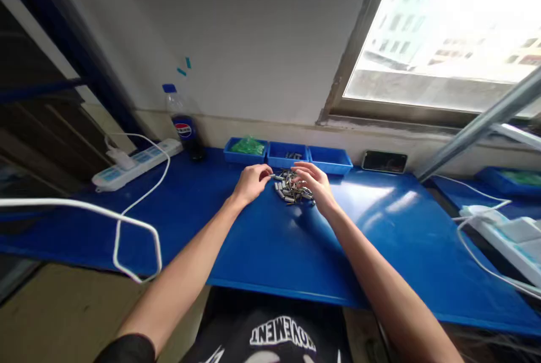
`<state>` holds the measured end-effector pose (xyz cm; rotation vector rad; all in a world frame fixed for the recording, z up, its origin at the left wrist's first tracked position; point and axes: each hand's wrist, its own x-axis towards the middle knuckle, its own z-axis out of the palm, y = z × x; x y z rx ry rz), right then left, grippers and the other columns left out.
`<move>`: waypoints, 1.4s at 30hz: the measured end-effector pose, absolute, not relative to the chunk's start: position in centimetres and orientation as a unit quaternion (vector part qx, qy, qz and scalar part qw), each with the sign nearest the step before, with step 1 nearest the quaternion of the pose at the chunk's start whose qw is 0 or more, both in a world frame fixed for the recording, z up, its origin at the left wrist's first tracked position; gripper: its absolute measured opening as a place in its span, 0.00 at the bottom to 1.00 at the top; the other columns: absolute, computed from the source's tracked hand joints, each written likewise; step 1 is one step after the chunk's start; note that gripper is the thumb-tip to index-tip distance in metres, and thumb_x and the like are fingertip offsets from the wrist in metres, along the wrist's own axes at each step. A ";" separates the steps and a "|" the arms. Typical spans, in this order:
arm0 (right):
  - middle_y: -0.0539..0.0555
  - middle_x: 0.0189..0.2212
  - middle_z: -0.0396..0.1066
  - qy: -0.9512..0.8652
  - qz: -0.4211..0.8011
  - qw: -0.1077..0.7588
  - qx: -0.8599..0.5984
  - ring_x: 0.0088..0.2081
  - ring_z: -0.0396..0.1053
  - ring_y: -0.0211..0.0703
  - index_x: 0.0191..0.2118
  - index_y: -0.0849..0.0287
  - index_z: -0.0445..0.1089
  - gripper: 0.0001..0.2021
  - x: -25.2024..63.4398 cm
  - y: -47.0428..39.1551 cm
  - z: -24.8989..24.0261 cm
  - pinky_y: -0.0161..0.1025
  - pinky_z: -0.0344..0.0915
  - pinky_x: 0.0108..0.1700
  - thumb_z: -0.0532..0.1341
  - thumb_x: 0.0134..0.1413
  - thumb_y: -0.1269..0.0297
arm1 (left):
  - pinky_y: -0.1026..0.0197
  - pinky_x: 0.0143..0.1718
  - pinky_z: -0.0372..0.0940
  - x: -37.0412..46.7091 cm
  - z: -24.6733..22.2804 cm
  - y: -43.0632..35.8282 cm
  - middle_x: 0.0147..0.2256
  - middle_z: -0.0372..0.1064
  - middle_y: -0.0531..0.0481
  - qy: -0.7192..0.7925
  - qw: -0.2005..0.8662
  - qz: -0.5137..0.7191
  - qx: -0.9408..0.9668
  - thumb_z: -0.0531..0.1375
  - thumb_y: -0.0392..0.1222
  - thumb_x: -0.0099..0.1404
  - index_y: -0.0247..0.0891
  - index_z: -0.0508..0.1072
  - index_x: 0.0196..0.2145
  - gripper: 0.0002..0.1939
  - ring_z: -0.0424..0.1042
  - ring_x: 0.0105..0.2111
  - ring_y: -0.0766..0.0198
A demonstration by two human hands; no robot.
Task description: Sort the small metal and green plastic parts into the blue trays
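Note:
A pile of small silvery metal cylinders and thin pin-like pieces (284,192) lies on the blue tabletop (270,250). At its left edge, my left hand (252,181) has thumb and forefinger pinched together, with a small metal cylinder (273,176) at the fingertips. My right hand (316,185) reaches over the right side of the pile. Its fingers are curved and apart, and nothing shows in them; the fingertips partly cover the pieces below.
Behind the pile stand three blue trays: one with green bagged material (248,146), a middle tray (281,162) with a few metal pieces, and a right tray (332,168). A cola bottle (186,129), power strips (137,165), a phone (384,161) and white cables (122,217) lie around.

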<state>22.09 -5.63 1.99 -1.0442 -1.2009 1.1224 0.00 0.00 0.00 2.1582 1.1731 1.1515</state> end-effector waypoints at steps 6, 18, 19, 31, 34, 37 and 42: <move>0.53 0.36 0.80 -0.515 0.471 0.547 -0.463 0.31 0.73 0.41 0.47 0.55 0.78 0.18 21.9 -5.5 1.9 0.40 0.69 0.37 0.69 0.51 0.53 | 0.54 0.45 0.77 0.6 0.2 0.2 0.36 0.82 0.45 0.358 0.451 0.517 0.633 0.71 0.47 0.59 0.35 0.78 0.41 0.15 0.83 0.37 0.55; 0.55 0.37 0.82 -0.497 0.584 0.513 -0.387 0.34 0.74 0.42 0.47 0.56 0.80 0.19 21.5 -6.0 2.1 0.41 0.70 0.42 0.72 0.48 0.57 | 0.55 0.43 0.78 1.7 0.8 -0.9 0.36 0.82 0.43 0.325 0.511 0.492 0.626 0.74 0.51 0.57 0.34 0.79 0.41 0.20 0.83 0.37 0.54; 0.55 0.37 0.82 -0.492 0.589 0.515 -0.382 0.34 0.74 0.42 0.46 0.56 0.81 0.18 21.4 -6.0 2.1 0.41 0.70 0.42 0.72 0.48 0.58 | 0.55 0.44 0.78 1.7 0.8 -0.9 0.37 0.82 0.43 0.323 0.512 0.489 0.628 0.73 0.51 0.57 0.34 0.79 0.41 0.20 0.83 0.38 0.54; 0.55 0.45 0.80 -0.472 0.523 0.576 -0.414 0.40 0.76 0.46 0.48 0.52 0.80 0.18 22.2 -5.6 2.3 0.42 0.72 0.43 0.69 0.51 0.57 | 0.60 0.43 0.74 0.3 0.9 -1.1 0.40 0.83 0.48 0.389 0.257 0.341 0.816 0.66 0.42 0.62 0.39 0.82 0.41 0.10 0.81 0.40 0.57; 0.52 0.63 0.70 -0.485 0.509 0.594 -0.391 0.56 0.73 0.53 0.58 0.45 0.75 0.25 22.3 -5.6 2.4 0.47 0.70 0.55 0.69 0.51 0.58 | 0.59 0.45 0.73 0.0 0.3 -0.9 0.42 0.82 0.48 0.383 0.241 0.307 0.837 0.67 0.41 0.60 0.40 0.83 0.42 0.12 0.81 0.43 0.56; 0.52 0.65 0.69 -0.481 0.502 0.596 -0.403 0.60 0.71 0.56 0.57 0.45 0.75 0.26 22.3 -5.5 2.3 0.51 0.69 0.58 0.70 0.51 0.58 | 0.59 0.46 0.73 0.0 0.1 -0.8 0.42 0.82 0.48 0.381 0.230 0.291 0.847 0.67 0.40 0.59 0.40 0.83 0.42 0.13 0.81 0.43 0.56; 0.54 0.60 0.73 -0.482 0.505 0.591 -0.404 0.53 0.75 0.54 0.52 0.48 0.78 0.21 22.3 -5.5 2.1 0.51 0.71 0.55 0.70 0.51 0.56 | 0.60 0.43 0.75 0.1 0.5 -0.9 0.38 0.82 0.47 0.388 0.238 0.321 0.830 0.65 0.36 0.56 0.38 0.83 0.42 0.14 0.81 0.38 0.58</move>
